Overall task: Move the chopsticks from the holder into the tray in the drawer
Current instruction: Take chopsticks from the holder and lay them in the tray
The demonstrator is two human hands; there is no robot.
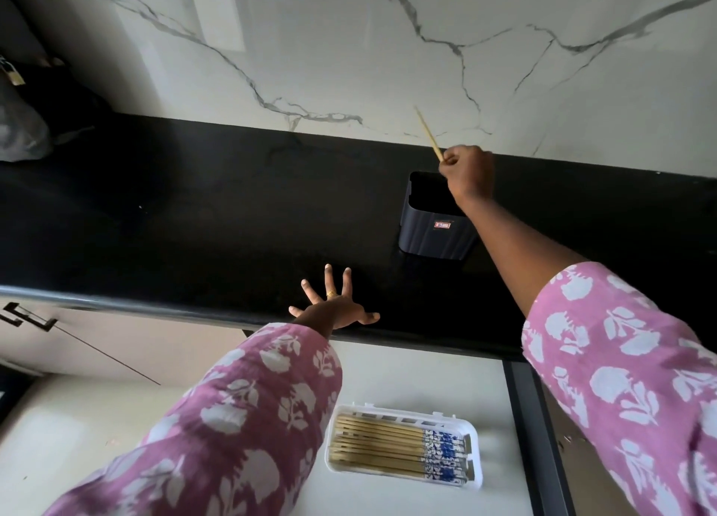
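A dark ribbed holder [436, 224] stands on the black countertop [194, 212] near the marble wall. Just above its open top, my right hand [467, 172] is closed around a pale wooden chopstick [428, 133] that points up and to the left. My left hand [333, 306] rests flat on the counter's front edge, fingers spread, holding nothing. Below, in the open drawer [426, 364], a white tray [475, 473] holds several chopsticks [388, 447] lying side by side with their blue-and-white patterned ends to the right.
A grey bag [23, 127] and dark items sit at the far left of the counter. The drawer's dark side rail [539, 438] runs down the right. Cabinet fronts with black handles [27, 317] lie at the lower left.
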